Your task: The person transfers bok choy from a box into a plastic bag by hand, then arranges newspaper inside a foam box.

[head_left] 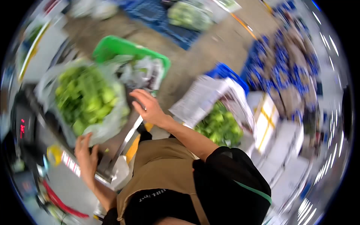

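Observation:
A clear plastic bag (pixel 67 131) full of leafy green vegetables (pixel 88 97) rests on a metal weighing scale (pixel 129 131), its mouth spread wide. My left hand (pixel 87 155) is at the near edge of the bag, fingers apart and slightly bent; whether the fingertips touch the plastic I cannot tell. My right hand (pixel 149 108) hovers to the right of the bag above the scale's edge, fingers stretched out and holding nothing. Red digits glow on the scale's display (pixel 23 127) at the left. The picture is blurred by motion.
A green crate (pixel 108 47) with plastic bags stands beyond the scale. To the right, a blue crate (pixel 225 71) lined with paper holds more greens (pixel 219 125). White foam boxes (pixel 268 120) and wrapped sacks (pixel 281 71) line the right. A yellow tape roll (pixel 54 155) lies left.

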`<action>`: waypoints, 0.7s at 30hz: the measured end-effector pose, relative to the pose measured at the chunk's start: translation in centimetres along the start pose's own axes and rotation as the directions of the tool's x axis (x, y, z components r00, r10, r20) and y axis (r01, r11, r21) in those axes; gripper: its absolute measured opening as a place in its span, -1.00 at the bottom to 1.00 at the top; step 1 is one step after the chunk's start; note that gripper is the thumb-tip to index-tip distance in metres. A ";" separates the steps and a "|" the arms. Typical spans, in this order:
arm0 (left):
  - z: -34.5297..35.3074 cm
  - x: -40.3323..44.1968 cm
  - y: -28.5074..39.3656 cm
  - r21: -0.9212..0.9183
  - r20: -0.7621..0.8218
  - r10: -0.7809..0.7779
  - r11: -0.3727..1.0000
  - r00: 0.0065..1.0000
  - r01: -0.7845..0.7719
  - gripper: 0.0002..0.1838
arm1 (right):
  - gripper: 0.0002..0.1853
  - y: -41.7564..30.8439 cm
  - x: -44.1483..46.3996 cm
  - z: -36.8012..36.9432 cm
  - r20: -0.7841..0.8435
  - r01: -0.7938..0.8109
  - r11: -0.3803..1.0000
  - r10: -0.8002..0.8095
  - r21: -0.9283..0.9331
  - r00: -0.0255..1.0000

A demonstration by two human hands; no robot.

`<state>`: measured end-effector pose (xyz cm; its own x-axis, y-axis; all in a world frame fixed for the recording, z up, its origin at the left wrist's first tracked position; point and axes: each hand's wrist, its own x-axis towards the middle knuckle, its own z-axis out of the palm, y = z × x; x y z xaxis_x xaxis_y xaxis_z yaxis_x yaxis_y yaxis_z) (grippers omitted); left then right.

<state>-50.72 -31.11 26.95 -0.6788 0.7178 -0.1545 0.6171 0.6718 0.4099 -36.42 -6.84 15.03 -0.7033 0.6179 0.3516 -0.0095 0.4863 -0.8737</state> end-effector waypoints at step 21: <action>57.7 -3.6 43.9 -0.494 0.756 0.618 0.756 0.217 -0.430 -0.60 | 0.02 28.0 -51.9 -39.7 -0.851 -0.951 -0.073 0.431 0.300 -0.301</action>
<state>1.79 6.34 -6.34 0.5347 0.7089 -0.4599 0.5613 0.1089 0.8204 28.06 -0.78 -14.30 0.8123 0.5491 -0.1965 0.4565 -0.8083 -0.3718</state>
